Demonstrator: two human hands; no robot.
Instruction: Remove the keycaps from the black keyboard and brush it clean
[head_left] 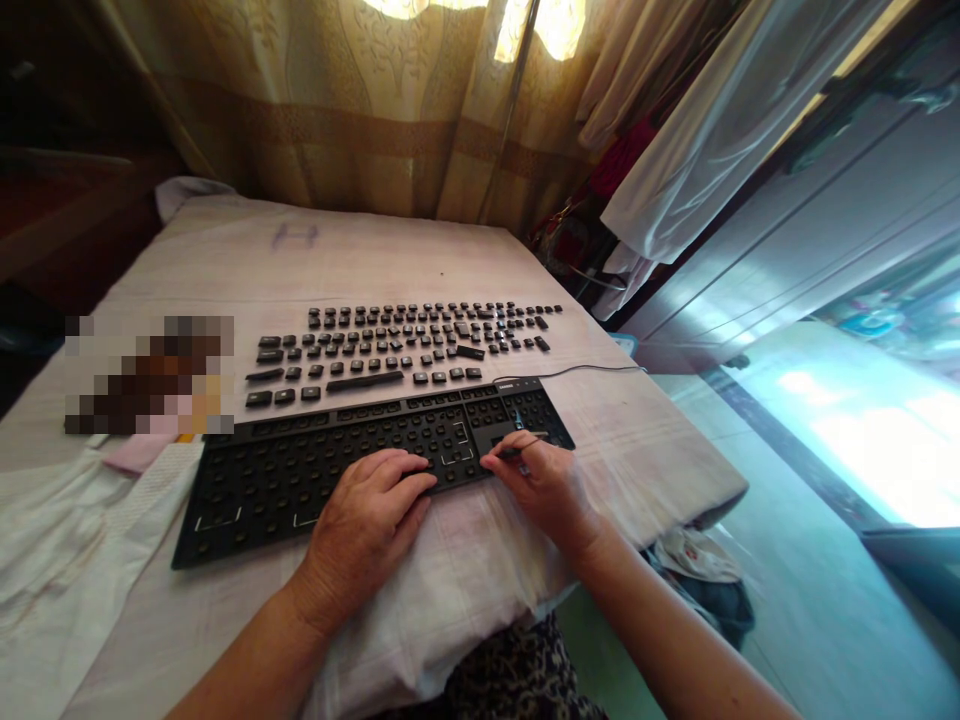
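A black keyboard (262, 470) with its keycaps off lies along the near side of the cloth-covered table. My left hand (371, 500) rests palm down over its front edge, fingers stretched out and holding nothing. At the keyboard's right part, my right hand (536, 470) is closed in a pinch around a thin stick-like tool (529, 437), whose exact kind I cannot make out. Behind the keyboard, several loose black keycaps (352, 348) stand in rows, with a long space bar key (365, 380) among them.
A cable (592, 368) runs right from the keyboard. White cloth (67, 540) lies at the left, where a person is partly blurred out. Curtains (337, 120) hang behind the table (375, 250). Clothes (697, 560) sit below the table's right edge.
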